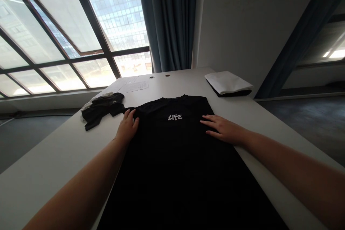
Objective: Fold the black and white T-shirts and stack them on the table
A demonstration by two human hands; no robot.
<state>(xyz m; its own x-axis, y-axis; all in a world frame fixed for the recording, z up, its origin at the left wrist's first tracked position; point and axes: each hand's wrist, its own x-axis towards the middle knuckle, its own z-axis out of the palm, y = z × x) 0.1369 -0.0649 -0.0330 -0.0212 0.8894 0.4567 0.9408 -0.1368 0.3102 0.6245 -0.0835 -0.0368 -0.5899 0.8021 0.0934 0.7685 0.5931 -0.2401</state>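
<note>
A black T-shirt with small white lettering on its chest lies spread flat, its neckline toward the far end and its body stretching to the near edge of the view. My left hand rests at the shirt's left edge, near the sleeve, with its fingers apart. On the right side of the shirt lies my right hand, palm down, fingers spread on the fabric. Neither hand grips the cloth visibly. The right sleeve is partly hidden behind my right hand.
The white table carries a crumpled dark and pale garment pile at the left. Papers lie at the back left. A folded white item sits on something black at the back right. A curtain hangs beyond the table.
</note>
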